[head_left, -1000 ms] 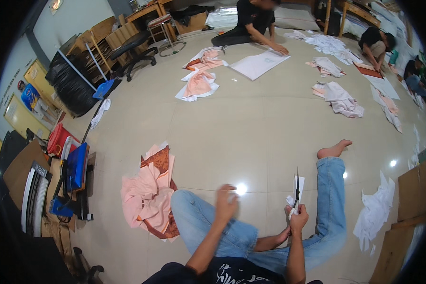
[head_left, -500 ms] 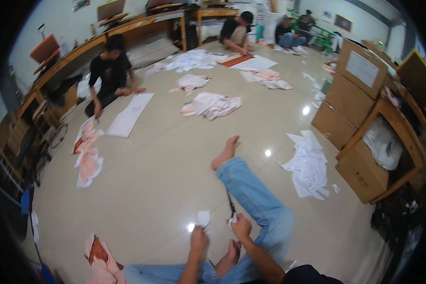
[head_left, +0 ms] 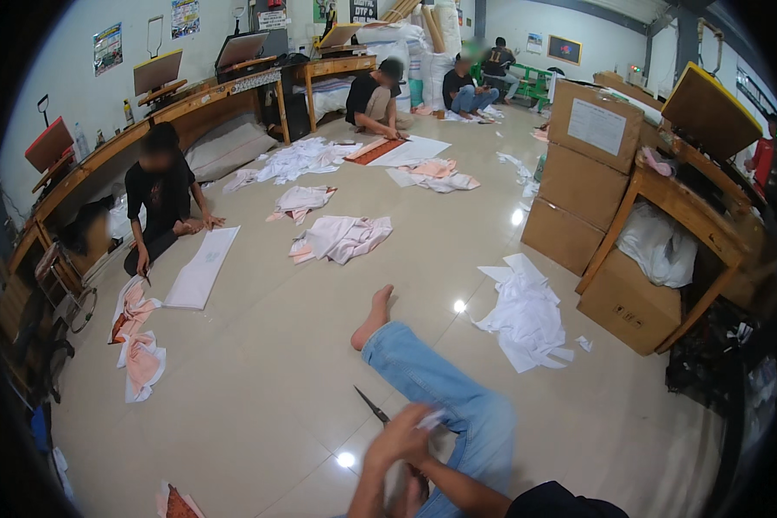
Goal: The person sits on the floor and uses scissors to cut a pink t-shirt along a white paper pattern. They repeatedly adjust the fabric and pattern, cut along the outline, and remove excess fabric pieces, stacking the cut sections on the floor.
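Observation:
My two hands overlap above my crossed legs, close to my bent jeans knee. My left hand (head_left: pixel 394 438) lies across in front, somewhat blurred, its fingers closed around a small white scrap (head_left: pixel 432 420) that shows at its right side. My right hand (head_left: pixel 420 455) is mostly hidden behind it. From the pair of hands, the dark pointed blades of scissors (head_left: pixel 371 404) stick out to the upper left. The scissors' handles are hidden, but they appear to be in my right hand. The blades seem to touch no cloth.
A heap of white cloth pieces (head_left: pixel 527 315) lies right of my leg. Cardboard boxes (head_left: pixel 574 186) are stacked beside a wooden table (head_left: pixel 691 211). Ahead lie pinkish-white cloth piles (head_left: pixel 345 237). A person (head_left: pixel 160 194) sits at the left by a folded white piece (head_left: pixel 201 268); others sit farther back.
My hands, apart before, have come together, the left crossing to the right. The scissors' blades have swung toward the upper left. The whole view has tilted upward and shifted right.

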Motion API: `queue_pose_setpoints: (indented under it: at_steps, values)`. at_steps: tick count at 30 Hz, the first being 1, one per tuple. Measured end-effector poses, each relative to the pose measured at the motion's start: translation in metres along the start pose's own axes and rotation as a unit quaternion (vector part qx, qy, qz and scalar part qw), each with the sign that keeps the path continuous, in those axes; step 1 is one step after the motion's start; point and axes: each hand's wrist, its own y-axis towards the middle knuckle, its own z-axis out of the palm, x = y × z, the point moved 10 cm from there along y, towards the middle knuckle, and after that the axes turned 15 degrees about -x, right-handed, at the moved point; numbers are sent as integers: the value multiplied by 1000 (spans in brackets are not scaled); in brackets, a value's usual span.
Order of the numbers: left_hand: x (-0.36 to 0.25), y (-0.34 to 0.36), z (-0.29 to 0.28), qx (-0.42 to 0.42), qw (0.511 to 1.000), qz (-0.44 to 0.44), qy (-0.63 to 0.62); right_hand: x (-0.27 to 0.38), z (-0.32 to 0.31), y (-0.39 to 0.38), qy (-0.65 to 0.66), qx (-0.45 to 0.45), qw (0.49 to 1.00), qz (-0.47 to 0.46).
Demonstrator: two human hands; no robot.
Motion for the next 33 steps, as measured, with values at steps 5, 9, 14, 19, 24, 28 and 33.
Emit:
queue_pose_setpoints:
  at_steps: [5,9,14,19,24,28,33]
  values:
    - [-149,-21,90,181,960,158,-144,-28,2,11,-145,26,989,25]
    - [-33,-79,72,129,990,40,-50,-4,6,4,-130,-1,991,12]
    - [78,-218,-52,-64,958,-271,63,-8,-15,-2,-95,-32,995,-6]
    - [144,-378,-155,-298,906,-286,90,12,-28,-7,-29,-105,993,-53]
    - [155,-397,-135,-262,888,-251,281,29,-48,-10,83,-148,982,-81]
    - [131,-366,-90,-168,921,-276,217,75,-69,-23,119,-160,974,-108]
    - [-4,-280,-70,-103,950,-261,134,128,-123,0,178,-199,955,-131]
